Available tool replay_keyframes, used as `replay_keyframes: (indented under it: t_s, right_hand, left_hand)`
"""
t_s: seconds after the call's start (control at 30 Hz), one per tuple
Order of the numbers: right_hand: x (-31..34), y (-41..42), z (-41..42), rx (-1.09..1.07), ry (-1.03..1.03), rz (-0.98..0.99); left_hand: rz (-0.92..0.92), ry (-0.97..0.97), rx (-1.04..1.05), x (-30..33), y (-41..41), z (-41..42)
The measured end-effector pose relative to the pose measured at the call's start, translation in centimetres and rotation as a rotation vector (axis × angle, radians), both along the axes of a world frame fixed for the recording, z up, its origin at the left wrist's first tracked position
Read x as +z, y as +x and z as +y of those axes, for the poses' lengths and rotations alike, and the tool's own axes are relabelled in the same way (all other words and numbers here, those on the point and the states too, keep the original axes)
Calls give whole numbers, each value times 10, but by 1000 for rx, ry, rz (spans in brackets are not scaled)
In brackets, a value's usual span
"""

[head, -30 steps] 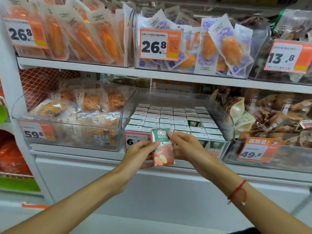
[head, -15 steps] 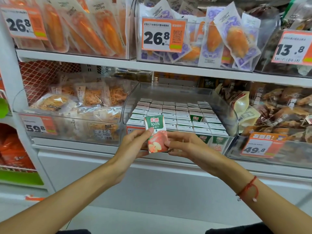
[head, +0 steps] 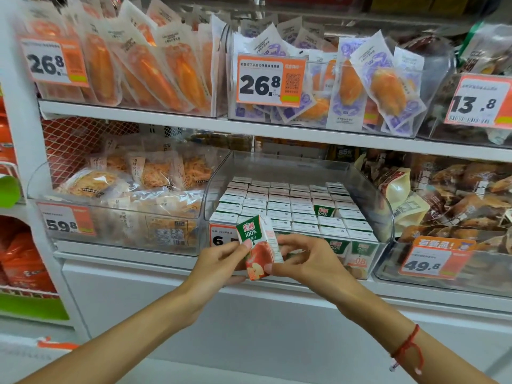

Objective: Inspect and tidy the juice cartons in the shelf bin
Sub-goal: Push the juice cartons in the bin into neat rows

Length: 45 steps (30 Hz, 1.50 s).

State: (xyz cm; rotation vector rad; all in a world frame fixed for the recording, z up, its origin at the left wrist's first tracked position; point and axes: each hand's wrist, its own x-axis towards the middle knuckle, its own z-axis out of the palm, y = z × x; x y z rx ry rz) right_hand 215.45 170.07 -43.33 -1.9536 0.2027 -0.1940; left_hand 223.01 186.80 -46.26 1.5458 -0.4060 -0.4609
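Head view is showing both hands, left hand (head: 221, 260) and right hand (head: 302, 259), pinching a small green-and-red cardboard juice carton (head: 259, 249) at centre frame, before the clear plastic bin (head: 383, 206); light, stiff, crushable, so it is best gripped by its side edges.

A clear bin (head: 385, 217) sits at the middle of the lower shelf (head: 166, 263), packed with rows of juice cartons (head: 279, 206) standing upright; one carton (head: 323, 210) in the right half lies with its face up. Before the bin's front left corner, outside it, a single tilted carton (head: 259, 249) is held between the left hand (head: 219, 263) and right hand (head: 307, 259). A bin of noodle packets (head: 124, 187) stands left of it, a bin of wrapped snacks (head: 457, 195) right. The upper shelf (head: 194, 121) carries further bins above.
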Motion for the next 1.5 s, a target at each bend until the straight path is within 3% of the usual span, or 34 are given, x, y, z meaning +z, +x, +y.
replay_keyframes:
  t_s: [0.2, 0.47, 0.63, 0.9, 1.07, 1.3, 1.4, 1.5]
  right_hand:
    - [-3, -4, 6, -32, -239, -96]
    - [7, -1, -5, -6, 158, -5]
    - [6, 2, -5, -8, 191, 46]
    - [6, -3, -12, 287, 111, 108]
    - [6, 0, -12, 217, 135, 33]
    - [7, -2, -11, 203, 71, 83]
    - [4, -1, -7, 65, 29, 34]
    - [3, 2, -3, -142, -175, -63]
  left_hand:
    - [17, -50, 19, 7, -8, -4]
    - [-53, 18, -21, 16, -4, 2]
    - [-76, 28, -46, 21, -6, -1]
    - [22, -128, -14, 23, -6, -2]
    - [22, -116, -89, 26, -3, 1]
    - [26, -87, -165, 20, -2, 1]
    - [11, -71, -133, 20, -2, 1]
    - [53, -88, -45, 20, 0, 1]
